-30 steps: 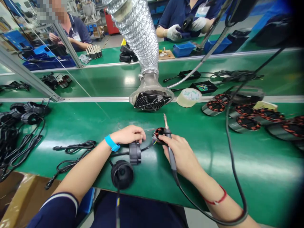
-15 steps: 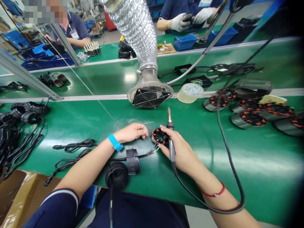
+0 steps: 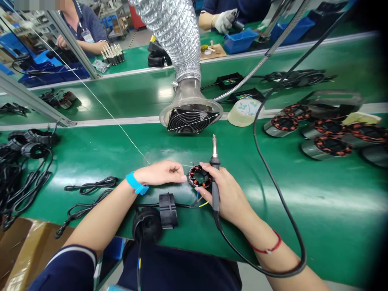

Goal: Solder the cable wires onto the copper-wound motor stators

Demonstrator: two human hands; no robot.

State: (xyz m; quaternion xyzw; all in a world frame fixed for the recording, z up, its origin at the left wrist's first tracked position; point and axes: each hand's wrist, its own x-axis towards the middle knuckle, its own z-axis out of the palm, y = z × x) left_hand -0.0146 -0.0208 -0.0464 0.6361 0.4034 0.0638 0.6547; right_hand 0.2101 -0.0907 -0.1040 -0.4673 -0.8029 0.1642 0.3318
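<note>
My right hand [image 3: 232, 194] grips a soldering iron [image 3: 215, 194], its tip pointing away from me. The thumb and fingers of that hand also hold a small ring-shaped motor stator [image 3: 191, 182] with copper windings. My left hand [image 3: 165, 173] is closed in a pinch at the stator's left edge; what is between the fingertips is too small to make out. A thin pale wire [image 3: 121, 127] slants down to behind this hand. Below the stator, loose coloured leads [image 3: 203, 204] run to a cable through a black plastic collar [image 3: 168, 210]. Beside it lies a round black housing [image 3: 147, 225].
A fume extractor [image 3: 192, 115] hangs ahead, with a tape roll [image 3: 245, 112] to its right. Several wound stators [image 3: 329, 147] stand on the right. Black cables [image 3: 27, 182] pile up on the left. The iron's cord [image 3: 280, 194] loops past my right arm. Two people work across the bench.
My left hand has turned and lowered slightly, its fingertips staying by the stator. The stator has tilted and shifted a little left with my right hand. The iron's cord has swung left.
</note>
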